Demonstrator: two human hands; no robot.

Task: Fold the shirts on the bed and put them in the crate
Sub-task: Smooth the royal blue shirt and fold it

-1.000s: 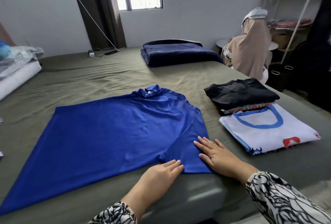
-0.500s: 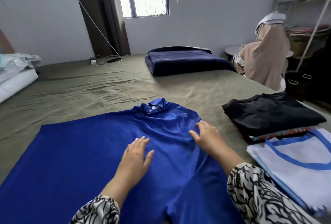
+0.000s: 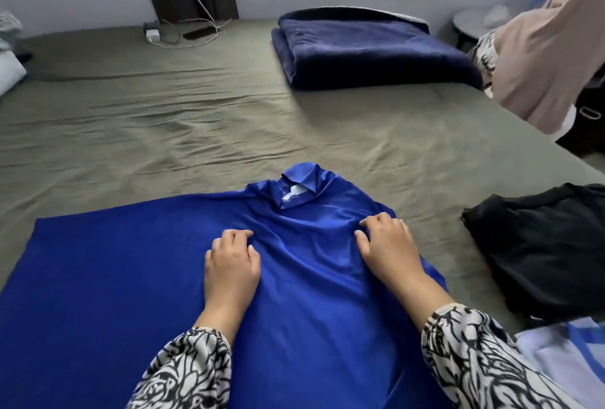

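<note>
A blue shirt (image 3: 137, 277) lies spread on the bed (image 3: 196, 120), collar pointing away, with a folded black shirt (image 3: 540, 245) to its right. The left hand (image 3: 230, 266) and right hand (image 3: 389, 245) rest on its upper part just below the collar. Both hands' fingers curl down, bunching the cloth beneath them.

Blue shirt (image 3: 131, 277): smooth cloth, slight sheen being shown. Bed sheet (image 3: 163, 120): matt olive cloth, wrinkled. Navy blanket (image 3: 370, 48): plush, fuzzy. Black garment (image 3: 540, 245): matt.
</note>
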